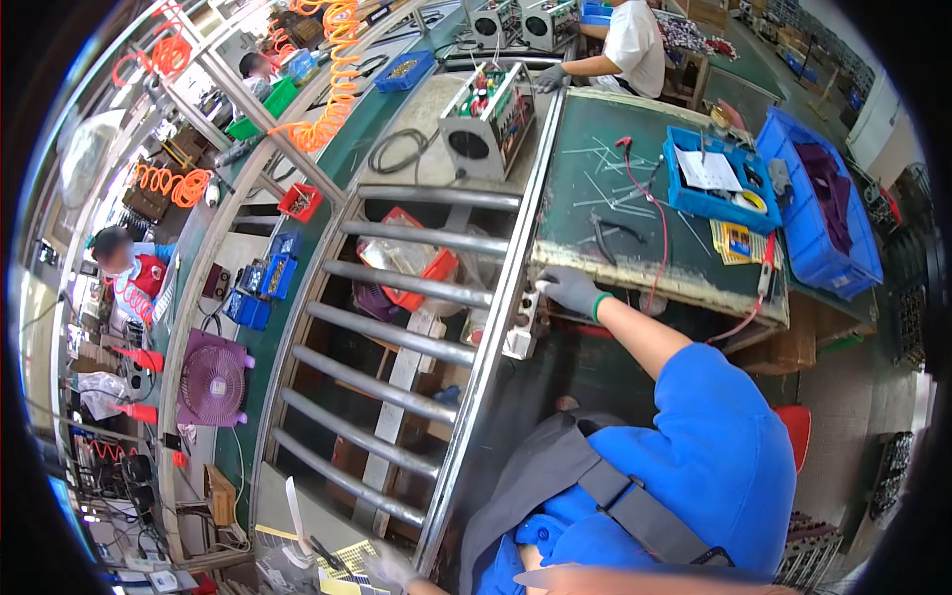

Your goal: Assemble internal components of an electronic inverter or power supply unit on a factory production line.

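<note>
Head view, looking down over the person's blue-clad shoulder. The right hand point(573, 290), in a grey glove with a green cuff, reaches out to the near edge of the green counter point(595, 213). Its fingers point(555, 283) are curled down over that edge, just beside a white switch box point(523, 322) mounted on the roller conveyor point(416, 297). Whether they grip anything, I cannot tell. The left hand point(392, 567) shows only at the lower edge, gloved and near some papers; its fingers are too blurred to tell open from closed.

On the counter beyond the right hand: loose black pliers point(601, 236), scattered cable ties, and a red wire point(656, 223) that trails over the edge to just beside the wrist. A blue tray point(684, 198) sits further back.

Risk, as judged: the forearm lies close to the red wire, so a sweep sideways could snag it. A stray press on the switch box also seems possible.
</note>
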The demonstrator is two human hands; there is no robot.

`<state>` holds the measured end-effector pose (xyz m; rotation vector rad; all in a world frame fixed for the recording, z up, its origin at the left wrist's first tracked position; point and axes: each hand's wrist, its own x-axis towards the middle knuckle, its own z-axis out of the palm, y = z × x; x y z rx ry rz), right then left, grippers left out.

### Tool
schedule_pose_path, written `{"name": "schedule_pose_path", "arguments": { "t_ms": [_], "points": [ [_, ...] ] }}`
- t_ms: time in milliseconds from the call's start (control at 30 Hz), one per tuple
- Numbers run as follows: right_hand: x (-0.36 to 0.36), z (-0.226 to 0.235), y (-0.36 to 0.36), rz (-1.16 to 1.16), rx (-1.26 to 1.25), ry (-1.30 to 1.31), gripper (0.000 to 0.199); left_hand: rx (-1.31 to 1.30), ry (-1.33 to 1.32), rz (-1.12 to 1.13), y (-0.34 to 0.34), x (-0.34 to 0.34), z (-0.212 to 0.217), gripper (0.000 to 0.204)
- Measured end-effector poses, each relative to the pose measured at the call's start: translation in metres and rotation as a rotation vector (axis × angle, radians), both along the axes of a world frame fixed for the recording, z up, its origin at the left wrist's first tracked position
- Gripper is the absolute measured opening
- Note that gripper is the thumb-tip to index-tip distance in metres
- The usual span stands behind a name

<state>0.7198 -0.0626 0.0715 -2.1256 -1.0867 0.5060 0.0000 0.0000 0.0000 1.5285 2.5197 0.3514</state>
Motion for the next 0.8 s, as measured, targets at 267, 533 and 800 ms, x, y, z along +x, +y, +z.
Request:
{"name": "schedule_pose_path", "arguments": {
  "t_ms": [267,533,800],
  "points": [
    [-0.025,-0.033,-0.038,-0.028,0.004,0.232,0.034,0.597,-0.201,-1.091,0.222,0.387,0.135,0.065],
    [0.005,0.028,-0.128,-0.547,-0.015,0.129,0.031,0.479,-0.105,-1.463,0.261,0.673,0.189,0.092],
    [0.142,0.038,-0.010,-0.494,0.207,0.397,0.034,0.474,0.046,-1.465,0.227,0.559,0.173,0.064]
  ]
}}
